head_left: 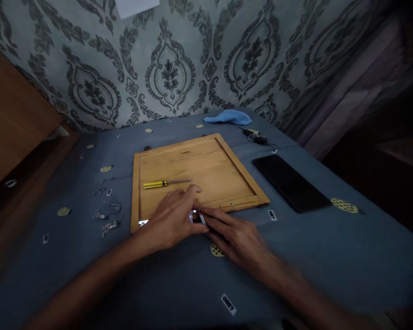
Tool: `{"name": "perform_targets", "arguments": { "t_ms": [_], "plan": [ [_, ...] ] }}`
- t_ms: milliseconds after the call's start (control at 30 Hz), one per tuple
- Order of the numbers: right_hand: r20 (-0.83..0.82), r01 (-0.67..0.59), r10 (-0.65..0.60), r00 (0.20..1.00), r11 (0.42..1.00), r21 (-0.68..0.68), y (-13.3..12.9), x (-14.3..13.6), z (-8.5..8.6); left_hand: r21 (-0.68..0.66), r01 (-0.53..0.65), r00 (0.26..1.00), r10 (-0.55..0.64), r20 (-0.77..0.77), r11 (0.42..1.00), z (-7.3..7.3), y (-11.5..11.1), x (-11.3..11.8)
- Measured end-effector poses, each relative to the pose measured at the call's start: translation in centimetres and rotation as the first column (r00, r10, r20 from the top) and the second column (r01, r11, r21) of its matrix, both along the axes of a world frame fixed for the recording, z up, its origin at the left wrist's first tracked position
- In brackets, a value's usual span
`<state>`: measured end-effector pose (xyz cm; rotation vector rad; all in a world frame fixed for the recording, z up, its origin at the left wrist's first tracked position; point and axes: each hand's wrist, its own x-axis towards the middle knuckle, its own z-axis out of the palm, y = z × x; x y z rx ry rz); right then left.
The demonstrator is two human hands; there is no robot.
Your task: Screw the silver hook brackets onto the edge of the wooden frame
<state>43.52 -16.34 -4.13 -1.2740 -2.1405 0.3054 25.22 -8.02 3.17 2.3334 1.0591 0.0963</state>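
my left hand (172,216) and right hand (240,236) at a small silvery metal fitting (202,219), just below frame centre, by a rectangular tan wooden panel (199,160), whether my fingers clamp it I cannot tell

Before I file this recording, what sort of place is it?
Probably a room in a home, perhaps a bedroom, though that isn't certain: damask-patterned wallpaper covers the wall, a printed blue cloth covers the work surface, and wooden furniture stands at the left.
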Motion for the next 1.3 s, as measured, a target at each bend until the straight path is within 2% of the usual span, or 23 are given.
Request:
{"name": "perform_targets", "arguments": {
  "t_ms": [133, 167, 267, 400, 533, 667, 833, 1100, 1200, 1300],
  "plan": [
    [0.026, 0.012, -0.013, 1.000, 0.999, 0.053, 0.1, 0.2, -0.4, 0.020, 0.027, 1.000, -0.027, 0.001, 0.999, 1.1, 1.9, -1.9],
    [0.028, 0.011, -0.012, 1.000, 0.998, 0.062, 0.1, 0.2, -0.5, 0.035, 0.007, 1.000, -0.007, 0.006, 0.999, 1.4, 2.8, -2.7],
    [0.027, 0.004, -0.006, 1.000, 0.998, 0.066, 0.2, 0.3, -0.6, 0.191, -0.125, 0.990, 0.134, -0.034, 0.974, 1.9, 5.6, -5.1],
    [0.039, 0.000, -0.002, 0.999, 0.998, 0.060, 0.3, 0.3, -0.7, 0.218, -0.104, 0.988, 0.127, -0.093, 0.970, 1.2, 7.9, -7.0],
    [0.043, 0.018, -0.020, 0.999, 0.999, 0.044, 0.2, 0.2, -0.5, 0.192, -0.057, 0.990, 0.081, -0.119, 0.980, 0.1, 8.7, -7.4],
    [0.042, 0.035, -0.037, 0.998, 0.999, 0.038, 0.2, 0.1, -0.4, 0.149, -0.046, 0.989, 0.065, -0.130, 0.988, -0.1, 9.3, -7.6],
    [0.041, 0.026, -0.027, 0.999, 1.000, 0.018, 0.2, 0.1, -0.5, 0.156, -0.079, 0.995, 0.088, -0.053, 0.985, 1.1, 9.3, -7.6],
    [0.025, 0.019, -0.019, 1.000, 1.000, 0.002, 0.3, 0.1, -0.7, 0.138, -0.132, 0.969, 0.099, 0.226, 0.982, 3.4, 7.4, -6.5],
    [0.041, 0.021, -0.021, 0.999, 1.000, -0.015, 0.3, 0.1, -0.6, 0.070, -0.137, 0.932, 0.105, 0.347, 0.988, 3.9, 5.8, -5.4],
    [0.045, 0.021, -0.020, 0.999, 1.000, -0.023, 0.3, 0.1, -0.5, 0.021, -0.165, 0.838, 0.129, 0.530, 0.986, 4.4, 4.1, -4.3]
  ]
}}
